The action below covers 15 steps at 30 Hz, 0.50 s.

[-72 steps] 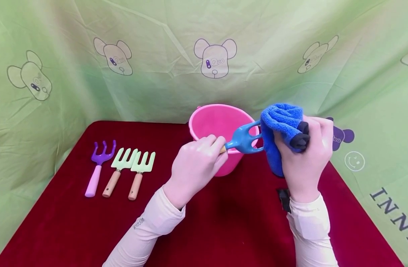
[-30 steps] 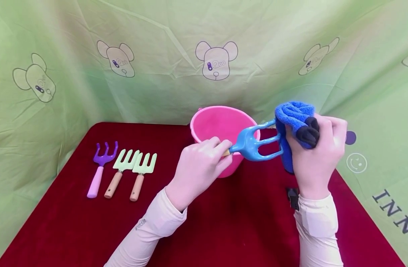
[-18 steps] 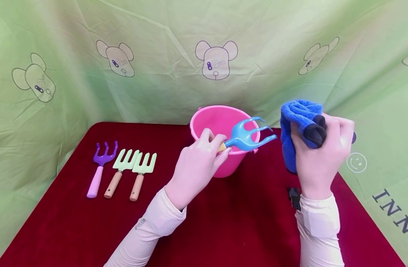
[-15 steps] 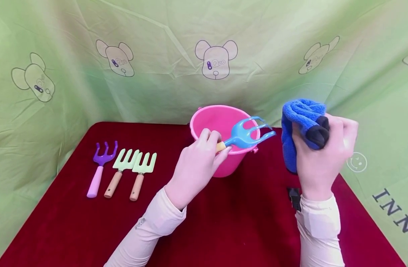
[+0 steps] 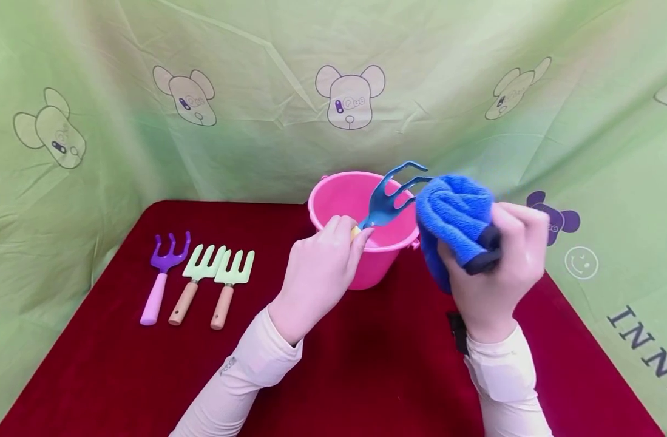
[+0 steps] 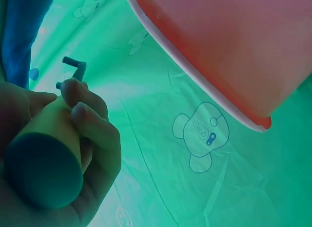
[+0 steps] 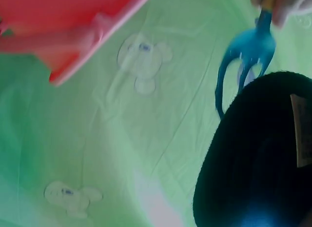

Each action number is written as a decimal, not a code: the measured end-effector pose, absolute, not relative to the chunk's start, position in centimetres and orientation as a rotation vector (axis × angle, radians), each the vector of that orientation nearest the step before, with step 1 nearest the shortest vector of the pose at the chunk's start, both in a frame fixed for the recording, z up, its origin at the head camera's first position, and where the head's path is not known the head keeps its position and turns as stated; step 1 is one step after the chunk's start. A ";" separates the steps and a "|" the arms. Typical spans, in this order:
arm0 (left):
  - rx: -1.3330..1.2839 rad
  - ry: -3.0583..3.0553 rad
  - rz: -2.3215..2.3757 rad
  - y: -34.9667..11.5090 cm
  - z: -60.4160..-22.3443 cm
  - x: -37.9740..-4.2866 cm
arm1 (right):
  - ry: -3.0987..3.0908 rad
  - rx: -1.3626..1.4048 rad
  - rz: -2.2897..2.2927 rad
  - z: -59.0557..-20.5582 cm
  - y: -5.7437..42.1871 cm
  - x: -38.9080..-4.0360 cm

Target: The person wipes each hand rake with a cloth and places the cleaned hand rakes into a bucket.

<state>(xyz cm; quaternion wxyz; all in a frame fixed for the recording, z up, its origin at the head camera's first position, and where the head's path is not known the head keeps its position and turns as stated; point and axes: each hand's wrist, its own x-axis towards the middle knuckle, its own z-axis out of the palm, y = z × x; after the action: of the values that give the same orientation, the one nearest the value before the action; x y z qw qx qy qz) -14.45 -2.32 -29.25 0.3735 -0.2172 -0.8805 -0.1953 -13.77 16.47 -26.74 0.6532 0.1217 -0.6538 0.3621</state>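
My left hand grips the yellow handle of a blue three-pronged hand rake, its curved tines pointing up and right over the bucket's rim. In the left wrist view the fingers wrap round the handle near its butt end. My right hand holds a bunched blue cloth with black edging, close by the tine tips. The cloth overlaps one tine end in the head view, and in the right wrist view it looks dark below the rake. Behind the rake stands a pink bucket.
On the left of the red-covered table lie a purple rake with a pink handle and two pale green forks with wooden handles, one beside the other. A green printed curtain encloses the table.
The tines were against the cloth, then came apart from it. Since then my left hand has tilted the rake upward, and my right hand has brought the cloth back left toward the tines.
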 end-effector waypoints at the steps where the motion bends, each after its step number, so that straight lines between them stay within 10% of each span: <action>1: -0.564 -2.254 -0.500 -2.3 -29.3 -14.5 | -1.502 0.308 0.816 -26.9 16.2 -13.7; 15: -0.749 -2.260 -0.516 -1.8 -29.1 -13.6 | -1.681 0.526 0.792 -28.6 15.2 -14.5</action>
<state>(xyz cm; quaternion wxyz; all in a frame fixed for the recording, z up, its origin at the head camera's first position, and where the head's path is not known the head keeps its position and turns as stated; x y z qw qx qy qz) -13.62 -1.84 -29.14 0.3456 -0.2884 -0.8705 -0.1988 -14.47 15.19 -28.63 0.5689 0.2238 -0.7160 0.3371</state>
